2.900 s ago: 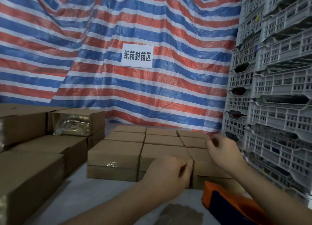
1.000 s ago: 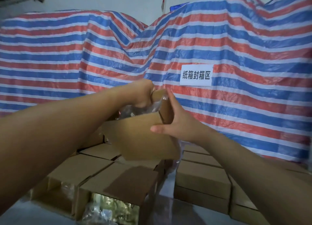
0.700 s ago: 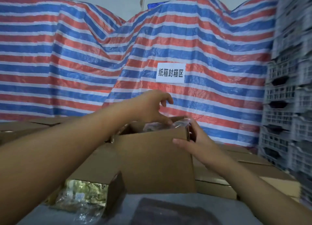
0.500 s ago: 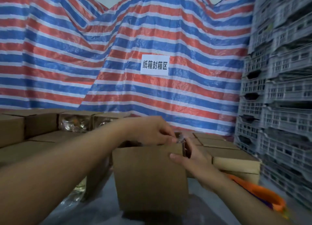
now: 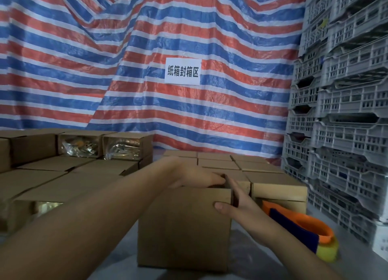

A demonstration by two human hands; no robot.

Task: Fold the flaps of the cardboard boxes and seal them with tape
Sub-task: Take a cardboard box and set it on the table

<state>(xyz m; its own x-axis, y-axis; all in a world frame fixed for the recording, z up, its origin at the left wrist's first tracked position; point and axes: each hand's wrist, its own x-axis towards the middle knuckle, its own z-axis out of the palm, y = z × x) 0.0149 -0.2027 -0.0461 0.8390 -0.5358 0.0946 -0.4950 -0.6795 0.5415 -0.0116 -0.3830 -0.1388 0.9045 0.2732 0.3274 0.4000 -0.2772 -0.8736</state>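
Lowered onto the table, box [image 5: 184, 227] sits between both hands' fingers [image 5: 218, 180].

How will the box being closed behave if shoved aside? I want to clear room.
The cardboard box looks stiff and flat-based, so it probably slides rather than tips. Its top, under the left hand, is not yet taped, so it may spring open.
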